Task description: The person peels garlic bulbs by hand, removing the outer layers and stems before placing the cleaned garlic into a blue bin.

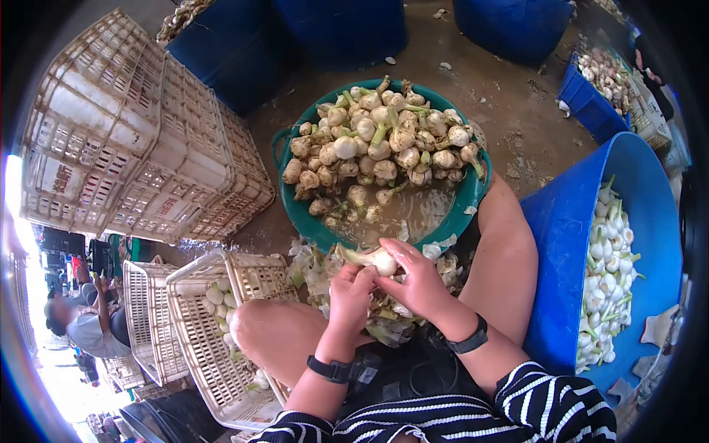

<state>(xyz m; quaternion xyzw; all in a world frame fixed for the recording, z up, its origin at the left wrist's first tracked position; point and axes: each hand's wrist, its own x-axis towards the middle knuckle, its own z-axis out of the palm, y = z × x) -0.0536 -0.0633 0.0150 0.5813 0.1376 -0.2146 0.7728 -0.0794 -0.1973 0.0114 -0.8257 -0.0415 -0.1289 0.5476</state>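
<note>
Both my hands hold one garlic bulb (378, 260) just above my lap. My left hand (350, 295) grips its lower side and my right hand (418, 279) wraps it from the right. Its stem points left. Right in front of my hands sits a green basin (295, 210) with water and a heap of unpeeled garlic bulbs (377, 144). Peeled skins (314, 269) lie under and around my hands. A black band is on each wrist.
A blue tub (569, 244) of cleaned white bulbs stands at my right. White plastic baskets (199, 325) with a few bulbs sit at my left knee. Stacked white crates (133, 140) stand far left, blue bins at the back. A person (85, 321) sits at the far left.
</note>
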